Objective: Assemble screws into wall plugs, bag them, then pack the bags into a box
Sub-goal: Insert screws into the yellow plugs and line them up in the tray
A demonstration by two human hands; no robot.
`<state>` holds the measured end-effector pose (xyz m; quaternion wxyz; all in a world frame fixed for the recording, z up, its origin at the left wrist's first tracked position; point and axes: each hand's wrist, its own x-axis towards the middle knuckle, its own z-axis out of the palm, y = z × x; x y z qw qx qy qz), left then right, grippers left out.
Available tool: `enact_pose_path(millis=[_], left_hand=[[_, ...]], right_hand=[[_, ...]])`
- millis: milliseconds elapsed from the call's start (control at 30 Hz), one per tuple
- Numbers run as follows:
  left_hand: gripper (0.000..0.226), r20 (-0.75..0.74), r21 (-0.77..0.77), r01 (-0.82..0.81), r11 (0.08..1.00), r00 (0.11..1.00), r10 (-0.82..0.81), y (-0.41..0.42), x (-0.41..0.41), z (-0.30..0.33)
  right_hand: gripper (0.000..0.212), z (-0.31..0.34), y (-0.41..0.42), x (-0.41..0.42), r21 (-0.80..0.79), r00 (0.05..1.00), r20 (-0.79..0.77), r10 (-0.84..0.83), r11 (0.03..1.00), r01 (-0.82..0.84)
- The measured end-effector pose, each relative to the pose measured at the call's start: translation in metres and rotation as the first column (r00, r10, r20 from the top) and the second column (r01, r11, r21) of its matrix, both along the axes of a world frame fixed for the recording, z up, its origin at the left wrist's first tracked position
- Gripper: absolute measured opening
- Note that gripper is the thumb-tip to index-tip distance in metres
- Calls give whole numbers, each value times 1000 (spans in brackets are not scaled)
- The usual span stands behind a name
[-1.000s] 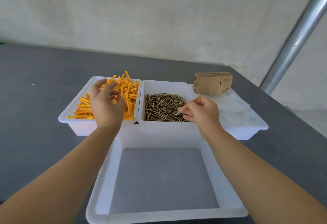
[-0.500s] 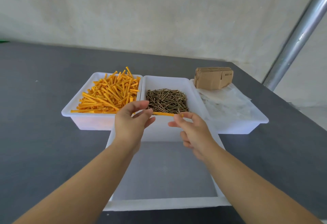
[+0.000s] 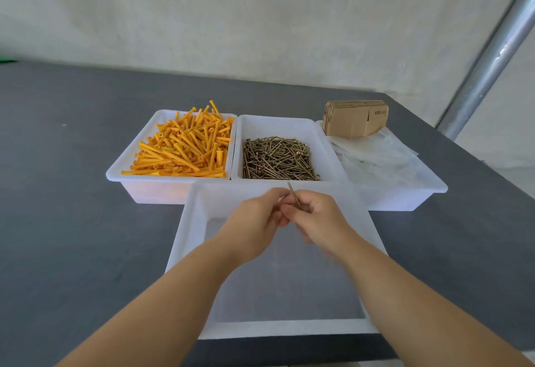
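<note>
Both hands meet over the far end of the empty white tray [image 3: 185, 230] nearest me. My right hand [image 3: 321, 219] pinches a thin brass screw [image 3: 291, 192], whose end sticks up between the fingertips. My left hand [image 3: 252, 224] has its fingers curled against the same spot; the orange wall plug it picked up is hidden inside the two hands. Behind them, orange wall plugs [image 3: 185, 146] fill the left tray, and loose screws [image 3: 275, 159] lie in the middle tray.
A third white tray [image 3: 434, 187] at the right holds clear plastic bags [image 3: 376, 158], with a stack of flat cardboard boxes [image 3: 353, 119] at its far end. All trays sit on a dark grey table [image 3: 72, 192]. A metal pole [image 3: 492, 56] slants up at the right.
My left hand took a plug from the orange tray and my right hand a screw. Both hands drew back toward me and came together, and the plug is now hidden.
</note>
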<state>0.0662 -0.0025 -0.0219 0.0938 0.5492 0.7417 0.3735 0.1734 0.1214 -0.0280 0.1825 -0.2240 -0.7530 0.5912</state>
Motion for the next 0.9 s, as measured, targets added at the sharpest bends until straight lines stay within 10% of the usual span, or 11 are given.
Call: enact_pose_path(millis=[300,667,900], left_hand=[[27,-37,-41,-128,991,991,126,-3,-5,3],[24,-122,-261,-74,963,992,43,1,-11,-2],[21,-97,-189,-21,982,995,2,4,-7,1]], right_hand=[[36,4,5,7,350,987,88,-131,932,92],[5,3,10,3,641,990,123,-70,767,-25],[34,9,-15,-3,569,999,51,-18,822,-14]])
